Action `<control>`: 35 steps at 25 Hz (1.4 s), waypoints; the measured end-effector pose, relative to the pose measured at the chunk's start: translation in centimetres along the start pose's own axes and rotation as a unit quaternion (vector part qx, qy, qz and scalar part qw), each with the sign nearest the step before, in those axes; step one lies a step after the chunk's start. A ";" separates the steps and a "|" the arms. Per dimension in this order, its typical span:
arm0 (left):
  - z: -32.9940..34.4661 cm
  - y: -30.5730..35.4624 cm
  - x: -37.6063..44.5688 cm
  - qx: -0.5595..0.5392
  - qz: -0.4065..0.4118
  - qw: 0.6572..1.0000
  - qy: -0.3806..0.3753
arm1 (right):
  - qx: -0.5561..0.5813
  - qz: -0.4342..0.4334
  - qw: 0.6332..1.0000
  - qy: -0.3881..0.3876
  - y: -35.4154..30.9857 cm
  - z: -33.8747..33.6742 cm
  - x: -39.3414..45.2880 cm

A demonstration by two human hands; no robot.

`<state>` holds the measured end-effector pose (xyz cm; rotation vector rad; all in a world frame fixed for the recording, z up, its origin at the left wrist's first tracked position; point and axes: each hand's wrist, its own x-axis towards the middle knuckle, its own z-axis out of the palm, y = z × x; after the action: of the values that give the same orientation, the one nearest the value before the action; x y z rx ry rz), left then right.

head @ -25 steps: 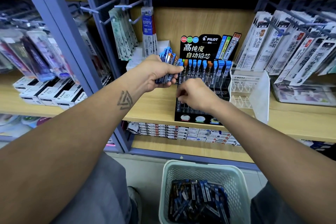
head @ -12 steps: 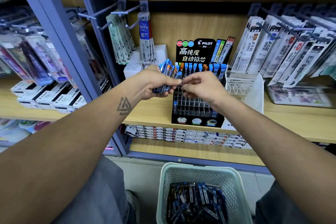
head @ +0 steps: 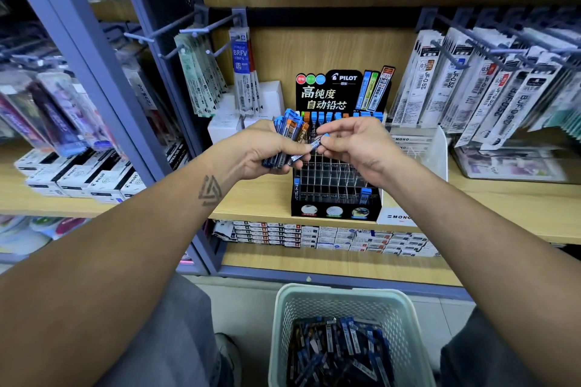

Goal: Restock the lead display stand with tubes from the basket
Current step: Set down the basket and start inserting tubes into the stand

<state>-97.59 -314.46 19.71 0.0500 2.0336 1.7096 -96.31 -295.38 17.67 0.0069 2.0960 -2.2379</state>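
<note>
While the left hand [head: 264, 151] clasps a tube bundle [head: 290, 130] above the display stand [head: 336, 195], the right hand [head: 352, 143] pinches one tube [head: 309, 149].

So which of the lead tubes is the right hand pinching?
The single blue-capped tube, lying slanted between the hands; the right hand pinches its capped end. The other tubes stay bunched upright in the left hand.
</note>
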 end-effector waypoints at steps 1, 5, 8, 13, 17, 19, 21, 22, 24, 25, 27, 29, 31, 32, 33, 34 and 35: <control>-0.1 0.1 0.0 0.000 0.000 1.000 0.002 | 0.000 -0.003 1.000 -0.001 -0.1 -0.3 -0.1; 0.0 0.2 -0.3 0.015 -0.018 1.000 -0.001 | 0.017 0.011 1.000 0.008 -0.3 -0.2 -0.6; -0.3 0.1 -0.1 0.006 -0.060 0.997 0.040 | -0.028 -0.012 0.999 0.033 -0.5 -0.5 -0.5; -1.7 0.2 0.3 0.010 -0.041 0.992 0.117 | -0.269 -0.072 0.960 0.023 0.5 0.6 -0.4; -1.6 0.8 -0.2 -0.018 -0.022 0.996 0.087 | -0.384 -0.117 0.916 0.016 2.6 2.4 -0.3; -1.6 0.8 -0.5 -0.007 -0.024 0.997 0.071 | -0.425 -0.142 0.894 0.011 3.4 2.8 0.0; -1.7 0.8 -0.7 0.005 -0.033 0.998 0.059 | -0.455 -0.150 0.878 0.004 4.0 3.1 0.0; -1.8 0.8 -0.8 0.008 -0.037 0.998 0.056 | -0.466 -0.153 0.871 0.000 4.3 3.3 0.0; -1.9 0.8 -0.8 0.008 -0.038 0.997 0.060 | -0.488 -0.161 0.858 -0.014 4.7 3.6 -0.3; -2.0 0.8 -0.9 0.006 -0.038 0.997 0.062 | -0.500 -0.165 0.850 -0.026 4.9 3.7 -0.5; -2.0 0.8 -1.0 0.007 -0.038 0.998 0.057 | -0.528 -0.174 0.830 -0.040 4.8 3.7 -0.7; -1.9 0.8 -1.2 0.012 -0.039 0.998 0.047 | -0.540 -0.171 0.824 -0.022 4.3 3.3 -0.7; -1.7 0.7 -1.2 0.017 -0.039 0.998 0.035 | -0.527 -0.152 0.836 0.010 3.2 2.8 -0.6; -1.6 0.7 -1.3 0.017 -0.039 0.999 0.028 | -0.494 -0.137 0.858 0.022 2.7 2.5 -0.5; -1.5 0.6 -1.2 0.017 -0.037 0.999 0.019 | -0.429 -0.118 0.895 0.027 2.0 2.2 -0.5; -1.3 0.6 -1.2 0.019 -0.035 0.999 0.007 | -0.332 -0.093 0.938 0.024 1.4 2.0 -0.6; -1.0 0.6 -1.2 0.021 -0.033 0.999 -0.006 | -0.222 -0.065 0.973 0.016 0.8 1.9 -0.8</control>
<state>-97.04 -315.63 20.74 0.0056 2.0396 1.6225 -95.33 -297.28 17.06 -0.1238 2.6355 -1.7838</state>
